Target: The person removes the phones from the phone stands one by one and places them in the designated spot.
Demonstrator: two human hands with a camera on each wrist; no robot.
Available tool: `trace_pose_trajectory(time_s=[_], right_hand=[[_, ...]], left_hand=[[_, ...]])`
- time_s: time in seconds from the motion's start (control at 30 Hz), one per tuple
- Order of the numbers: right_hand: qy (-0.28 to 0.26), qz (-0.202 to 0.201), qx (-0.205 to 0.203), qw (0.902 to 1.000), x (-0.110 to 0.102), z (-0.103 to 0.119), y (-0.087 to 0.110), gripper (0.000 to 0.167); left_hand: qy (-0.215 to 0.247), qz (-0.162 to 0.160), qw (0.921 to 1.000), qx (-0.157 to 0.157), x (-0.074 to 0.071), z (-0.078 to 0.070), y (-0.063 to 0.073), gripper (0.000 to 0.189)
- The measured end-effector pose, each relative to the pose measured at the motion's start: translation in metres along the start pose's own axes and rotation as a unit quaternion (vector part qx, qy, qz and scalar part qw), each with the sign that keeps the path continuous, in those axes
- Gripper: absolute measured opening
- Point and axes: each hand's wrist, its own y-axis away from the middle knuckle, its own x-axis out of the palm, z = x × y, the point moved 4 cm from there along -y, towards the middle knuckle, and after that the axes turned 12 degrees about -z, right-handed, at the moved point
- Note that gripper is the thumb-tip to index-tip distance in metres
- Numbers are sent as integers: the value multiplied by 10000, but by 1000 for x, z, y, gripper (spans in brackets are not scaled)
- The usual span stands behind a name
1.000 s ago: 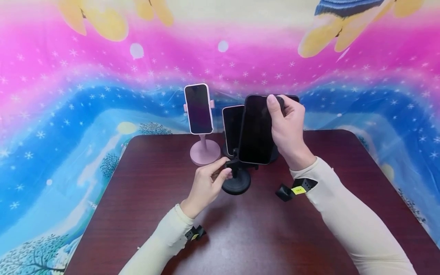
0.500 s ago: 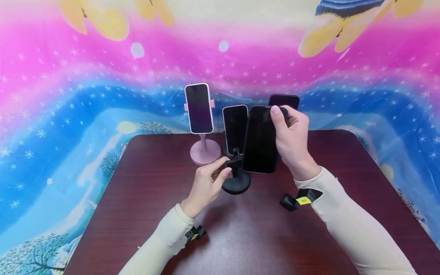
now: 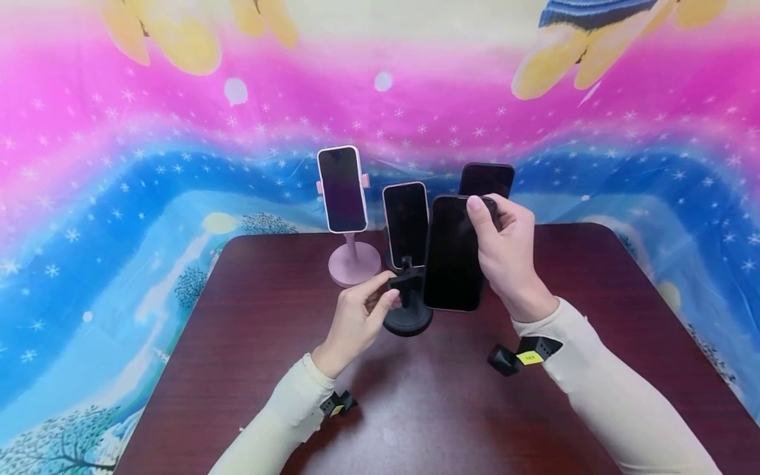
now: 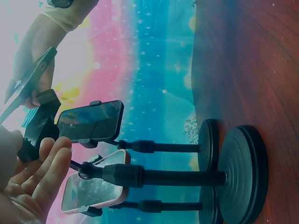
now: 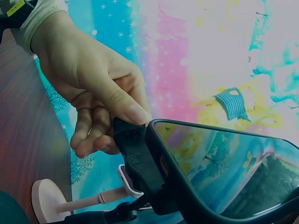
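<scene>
In the head view my left hand pinches the holder clamp of a black phone stand, whose round base rests on the table. The left wrist view shows its black post upright above the base. My right hand grips a black smartphone near its upper right corner, thumb on the dark screen. That phone is raised just right of the clamp and overlaps part of the stand's base. In the right wrist view, the clamp lies close against the edge of the phone.
A white-cased phone sits in a pink stand at the back left. Behind the clamp stands a pink-rimmed phone; another dark phone is farther back right. The wooden table meets a patterned cloth.
My right hand has brought the phone down and slightly right, toward me, uncovering more of the two phones behind. The left hand stays on the clamp.
</scene>
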Motion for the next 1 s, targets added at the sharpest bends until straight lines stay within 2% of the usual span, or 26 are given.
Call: trace_pose_trajectory(time_s=[0.53,1.0], right_hand=[[108,-208,302,9993,-16,-4,7,31],[308,-187,338,9988,-26,-9,15,32]], left_hand=[[114,46,9988,-480,5,0,-1,22],[806,221,9909,-1051,9,3,0,22]])
